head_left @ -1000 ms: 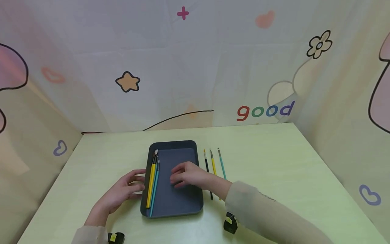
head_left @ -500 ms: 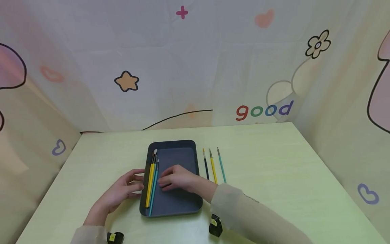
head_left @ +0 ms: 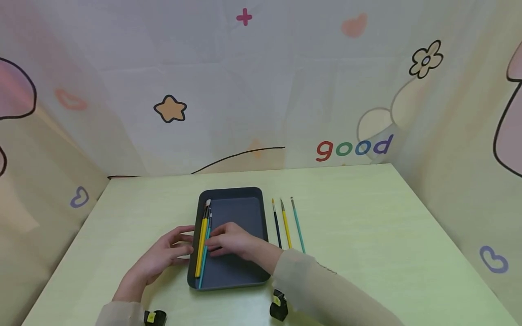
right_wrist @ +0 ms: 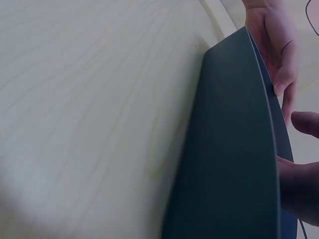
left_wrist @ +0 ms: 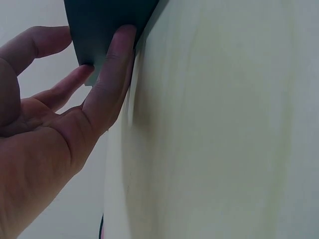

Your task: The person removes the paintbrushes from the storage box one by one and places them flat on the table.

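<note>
A dark grey-blue tray (head_left: 240,283) lies on the table, with several paintbrushes along its left side. Among these are yellow brushes (head_left: 201,246) and a teal brush (head_left: 204,262) beside them. My left hand (head_left: 163,253) rests against the tray's outer left wall, fingers extended; the left wrist view shows its fingertips (left_wrist: 123,40) on the wall. Over the tray, my right hand (head_left: 234,242) reaches across with its fingertips at the teal brush, thumb and fingers loosely extended. The right wrist view hides the brushes behind the tray wall.
To the tray's right lie three more paintbrushes: black-handled (head_left: 277,224), yellow-handled (head_left: 286,224) and teal-handled (head_left: 298,226), their lower ends hidden by my right arm. A printed curtain (head_left: 261,90) encloses the pale table (head_left: 367,217) at back and sides.
My right hand has moved left across the tray, from over its middle to the teal brush. My left hand and the tray stay in place.
</note>
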Demonstrator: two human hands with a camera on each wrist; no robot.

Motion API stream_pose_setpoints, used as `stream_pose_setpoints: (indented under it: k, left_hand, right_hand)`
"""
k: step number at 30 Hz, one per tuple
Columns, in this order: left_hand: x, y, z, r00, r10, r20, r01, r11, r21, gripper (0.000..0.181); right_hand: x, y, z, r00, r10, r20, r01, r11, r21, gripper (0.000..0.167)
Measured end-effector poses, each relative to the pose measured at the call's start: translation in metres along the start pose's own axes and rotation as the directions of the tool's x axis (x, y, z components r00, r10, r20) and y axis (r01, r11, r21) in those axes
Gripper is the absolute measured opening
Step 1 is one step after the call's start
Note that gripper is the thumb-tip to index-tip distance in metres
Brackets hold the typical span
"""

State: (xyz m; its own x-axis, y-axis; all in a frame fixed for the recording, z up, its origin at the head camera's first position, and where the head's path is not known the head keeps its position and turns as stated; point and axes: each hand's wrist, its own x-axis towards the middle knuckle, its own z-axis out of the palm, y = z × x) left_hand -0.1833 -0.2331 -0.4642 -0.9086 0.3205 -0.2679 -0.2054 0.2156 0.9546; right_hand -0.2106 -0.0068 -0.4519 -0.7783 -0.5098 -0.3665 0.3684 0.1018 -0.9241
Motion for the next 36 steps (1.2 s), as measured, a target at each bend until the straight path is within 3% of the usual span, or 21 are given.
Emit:
stream_pose_setpoints:
  k: [6, 16, 23, 30, 36]
  left_hand:
    - [0.000, 0.000, -0.001, 1.000, 0.009, 0.006, -0.009, 1.000, -0.003, 0.060]
    - [-0.002, 0.003, 0.000, 1.000, 0.017, 0.010, -0.017, 1.000, 0.009, 0.059]
    - [-0.002, 0.003, 0.000, 1.000, 0.008, 0.018, -0.008, 1.000, 0.019, 0.060]
    - [-0.001, 0.003, -0.001, 1.000, -0.001, 0.020, 0.001, 1.000, 0.021, 0.061]
    - [-0.002, 0.002, -0.002, 1.000, -0.018, 0.023, 0.017, 1.000, 0.021, 0.067]
  right_hand:
    - [0.008, 0.004, 0.005, 0.999, -0.026, -0.027, 0.026, 1.000, -0.006, 0.043]
    - [0.013, 0.006, 0.015, 0.987, -0.060, -0.146, 0.062, 0.998, 0.004, 0.031]
    - [0.017, 0.007, 0.017, 0.988, -0.068, -0.140, 0.065, 0.998, -0.023, 0.033]
    - [0.018, 0.005, 0.021, 0.984, -0.088, -0.155, 0.094, 0.995, 0.028, 0.032]
    - [0.018, 0.004, 0.023, 0.981, -0.065, -0.185, 0.072, 0.997, 0.030, 0.028]
